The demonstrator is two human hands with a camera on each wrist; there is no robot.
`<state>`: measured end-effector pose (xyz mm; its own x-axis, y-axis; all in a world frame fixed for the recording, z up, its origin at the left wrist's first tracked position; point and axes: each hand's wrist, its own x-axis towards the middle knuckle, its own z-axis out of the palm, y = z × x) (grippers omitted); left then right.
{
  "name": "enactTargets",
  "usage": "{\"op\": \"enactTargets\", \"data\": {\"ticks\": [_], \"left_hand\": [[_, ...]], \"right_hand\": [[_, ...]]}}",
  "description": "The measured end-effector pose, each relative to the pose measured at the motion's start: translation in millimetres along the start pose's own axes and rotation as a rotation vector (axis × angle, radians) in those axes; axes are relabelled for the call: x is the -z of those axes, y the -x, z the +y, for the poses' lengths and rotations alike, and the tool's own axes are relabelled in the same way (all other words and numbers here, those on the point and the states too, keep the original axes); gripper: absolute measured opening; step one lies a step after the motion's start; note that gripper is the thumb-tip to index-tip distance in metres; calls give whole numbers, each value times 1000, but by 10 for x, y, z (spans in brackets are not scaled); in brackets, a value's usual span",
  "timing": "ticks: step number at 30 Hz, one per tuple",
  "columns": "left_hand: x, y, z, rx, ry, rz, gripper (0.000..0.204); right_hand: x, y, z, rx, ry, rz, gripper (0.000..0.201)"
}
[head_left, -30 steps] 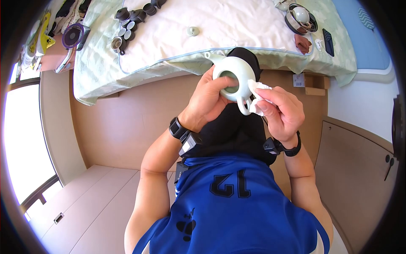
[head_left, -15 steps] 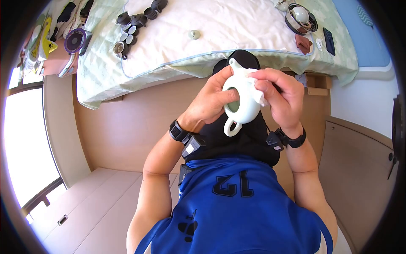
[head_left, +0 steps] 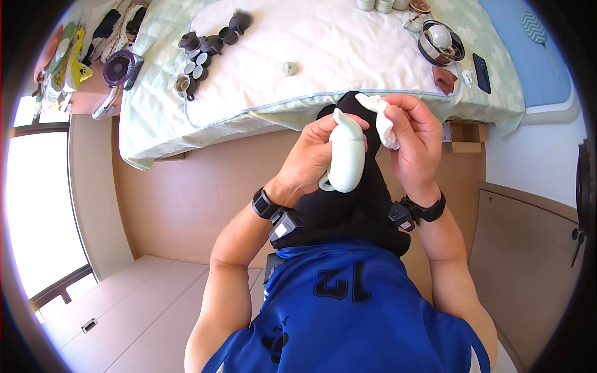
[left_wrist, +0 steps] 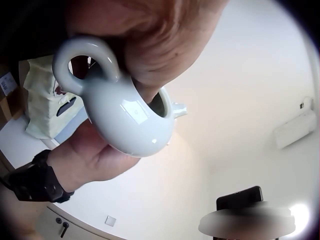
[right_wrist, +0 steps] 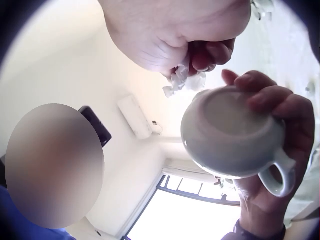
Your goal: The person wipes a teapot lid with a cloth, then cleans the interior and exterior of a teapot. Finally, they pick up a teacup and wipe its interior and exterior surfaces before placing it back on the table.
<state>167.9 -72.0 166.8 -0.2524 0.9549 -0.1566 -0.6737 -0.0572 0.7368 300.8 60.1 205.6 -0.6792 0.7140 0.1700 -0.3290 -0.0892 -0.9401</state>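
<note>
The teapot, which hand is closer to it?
The left. The left hand holds the teapot, fingers curled round it. The right hand is just beside it, apart, pinching a tissue.

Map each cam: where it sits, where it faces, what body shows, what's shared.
Head: above, facing down; both arms, blue shirt, left hand gripping teapot, right hand pinching tissue, bed beyond.
Left wrist: under the hand, facing up at ceiling; fingers in teapot.
Right wrist: facing up; fingers pinch tissue by teapot base.
Shared: all three show the teapot.
</note>
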Motion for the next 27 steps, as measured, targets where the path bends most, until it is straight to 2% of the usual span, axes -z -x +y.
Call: {"op": "enactTargets", "data": {"ticks": [2,4,6,7,8,10,11,13,15,17,19,20,22,23,26,27], "left_hand": [[-2,-10,-16,-18,-125,34,15],[-33,-7,7,-16,-129,35,13],[-24,34,79,25,-109,24,13],[-35,34,76,-24,-105,23,18],[-63,51,107,-33,-111,17,20],[-117,73,186,-53,-121,2,24],[-36,92,155,-38,-151,-32,28],[-7,62,152,-15,-176,26,28],[-5,68,140,-31,-249,40,24],[-87,76,147,-49,-189,125,24],[-134,90,154,-67,-163,168,27],[-95,71,151,-52,-82,97,28],[18,49,146,-20,79,-37,30],[8,26,105,-39,59,-40,36],[-63,144,234,104,283,-86,40],[-139,139,233,71,258,-93,42]], "right_hand": [[-91,-10,-82,112,175,-94,17],[-85,-66,-110,187,437,-230,16],[-96,-127,-50,174,469,-150,15],[-112,-150,-93,97,445,-109,14],[-124,-179,17,95,261,-42,15],[-157,-167,-11,89,123,-73,15],[-182,-141,-33,37,133,-113,15],[-232,-90,-104,-56,157,-191,15],[-238,-63,-174,113,300,-264,16],[-253,-14,-233,230,376,-346,16],[-239,28,-167,504,527,-434,16],[-206,73,-170,614,610,-488,17],[-126,133,-156,655,606,-508,18],[-94,142,-138,681,601,-521,19],[-5,176,-58,597,590,-171,20],[-50,165,-96,433,453,-130,20]]}}
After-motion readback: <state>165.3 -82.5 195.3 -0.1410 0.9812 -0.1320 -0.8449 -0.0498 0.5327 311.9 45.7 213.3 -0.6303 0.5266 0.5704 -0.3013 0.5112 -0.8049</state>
